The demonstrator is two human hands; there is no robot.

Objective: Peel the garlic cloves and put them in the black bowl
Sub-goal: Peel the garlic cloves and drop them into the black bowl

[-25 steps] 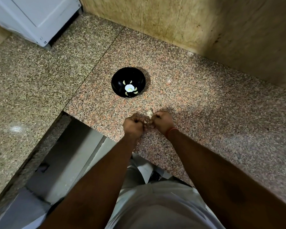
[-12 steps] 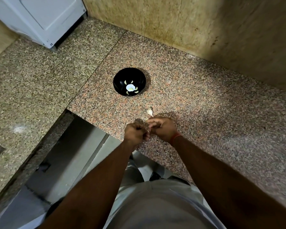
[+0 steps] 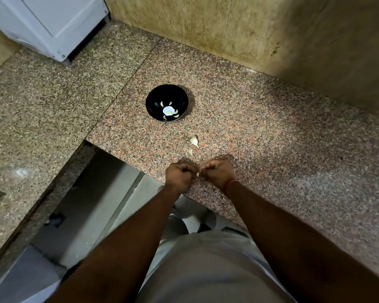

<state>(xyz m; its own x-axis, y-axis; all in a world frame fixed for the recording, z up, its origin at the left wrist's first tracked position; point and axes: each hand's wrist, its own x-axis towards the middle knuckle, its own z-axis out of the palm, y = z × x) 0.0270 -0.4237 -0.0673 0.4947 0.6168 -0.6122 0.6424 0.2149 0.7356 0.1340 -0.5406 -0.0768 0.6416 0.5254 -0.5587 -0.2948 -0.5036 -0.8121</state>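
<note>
our left hand (image 3: pixel 178 174) and right hand (image 3: pixel 217 173) pinch a clove (image 3: pixel 197 174) between them | unpeeled clove (image 3: pixel 194 141) lies near | bowl (image 3: pixel 160 95) holds peeled cloves (image 3: pixel 176 115)

Both hands (image 3: pixel 198 174) curled, seemingly pinching together.

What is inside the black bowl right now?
The black bowl holds about four pale peeled garlic cloves around a white flower mark at its bottom. Nothing covers them; the near wall may hide more.
</note>
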